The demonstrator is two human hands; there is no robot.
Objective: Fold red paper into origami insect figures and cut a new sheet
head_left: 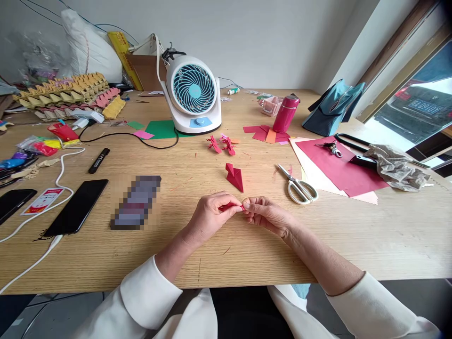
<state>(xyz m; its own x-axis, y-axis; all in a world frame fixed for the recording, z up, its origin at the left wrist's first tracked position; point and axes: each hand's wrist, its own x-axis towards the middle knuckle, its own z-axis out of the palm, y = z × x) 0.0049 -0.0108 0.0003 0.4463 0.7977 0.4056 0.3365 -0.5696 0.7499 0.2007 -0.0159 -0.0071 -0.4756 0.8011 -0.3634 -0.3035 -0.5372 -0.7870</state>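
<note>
While the wood-grain table [254, 263] spreads before us, the white desk fan [195, 91] stands towards its back and the crimson paper sheet [335, 165] lies at the right over paler sheets. Our left hand [213, 212] and our right hand [271, 214] meet over its near part, thumb and forefinger of each closed on paper, and the white-handled scissors [295, 181] lie beyond, to the right. Just past our fingertips is the kite-shaped red paper fold [236, 179], two red origami figures [229, 146] sit farther back near the fan, and smallest is the red paper piece [242, 207] we pinch between both hands, mostly covered
</note>
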